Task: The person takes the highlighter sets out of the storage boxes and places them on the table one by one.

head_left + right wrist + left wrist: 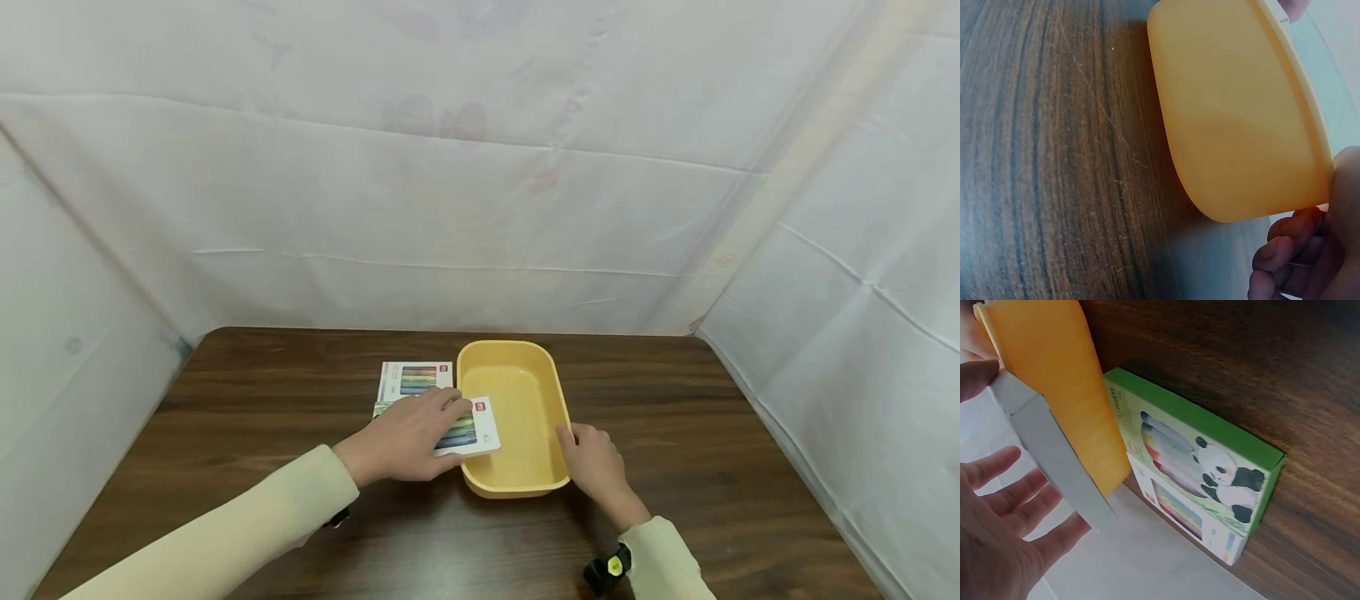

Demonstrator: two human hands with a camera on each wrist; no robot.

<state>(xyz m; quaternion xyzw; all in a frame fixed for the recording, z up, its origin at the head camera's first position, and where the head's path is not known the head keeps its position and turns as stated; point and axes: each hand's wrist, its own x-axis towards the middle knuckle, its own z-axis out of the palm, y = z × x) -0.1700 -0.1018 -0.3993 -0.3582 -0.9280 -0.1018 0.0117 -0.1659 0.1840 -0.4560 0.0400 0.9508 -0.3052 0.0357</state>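
Observation:
My left hand (412,437) grips a flat white box of coloured sticks (486,427), held over the left rim of a yellow plastic bin (525,392). In the left wrist view the thumb is at one corner of this box and the fingers spread along its far face. With thumb and fingers my right hand (596,462) pinches the bin's right rim, near its front corner. Left of the bin lie a green box with a panda picture (1222,462) and another white box (390,382) of coloured sticks. My left hand covers most of the green box in the head view.
The dark wooden table (300,392) carries the bin and boxes. White sheeting (420,208) hangs behind its far edge and along both sides. A dark strap with a small device (611,568) is on my right wrist.

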